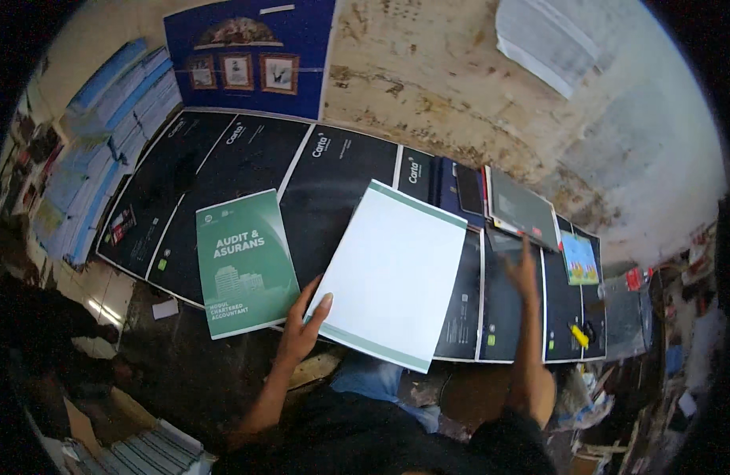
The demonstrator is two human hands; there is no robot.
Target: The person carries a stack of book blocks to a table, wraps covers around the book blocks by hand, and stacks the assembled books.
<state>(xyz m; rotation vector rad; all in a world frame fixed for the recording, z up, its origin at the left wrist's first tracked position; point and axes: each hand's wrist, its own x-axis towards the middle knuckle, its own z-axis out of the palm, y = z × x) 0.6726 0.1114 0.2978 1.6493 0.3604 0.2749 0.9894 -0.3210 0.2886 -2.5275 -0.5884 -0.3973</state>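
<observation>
The white sheet (392, 273) is a large rectangle, plain and blank on its upper face, with a narrow green band along its top edge and another along its bottom edge. I see it tilted, its top right corner raised toward the far side, lying over the row of black printed sheets (333, 186) at the middle of that row. My left hand (301, 328) holds it at the lower left corner: the grip is closed on the sheet's edge, thumb on top of the paper and fingers beneath it. My right hand (525, 273) is stretched out flat, fingers spread and holding nothing, over the black sheets near the right end of the row, just below a stack of dark covers (519, 210); it is blurred.

Just left of the white sheet, and apart from it, a green booklet (244, 265) with white lettering and a building picture lies on the black sheets near their front edge. A small colourful card (579, 260) sits at the right end of the row, with a yellow object (579, 335) below it. A dark blue poster (250, 55) bearing framed pictures lies beyond the far left of the row. Stacks of blue-edged paper (103, 150) line the left side.
</observation>
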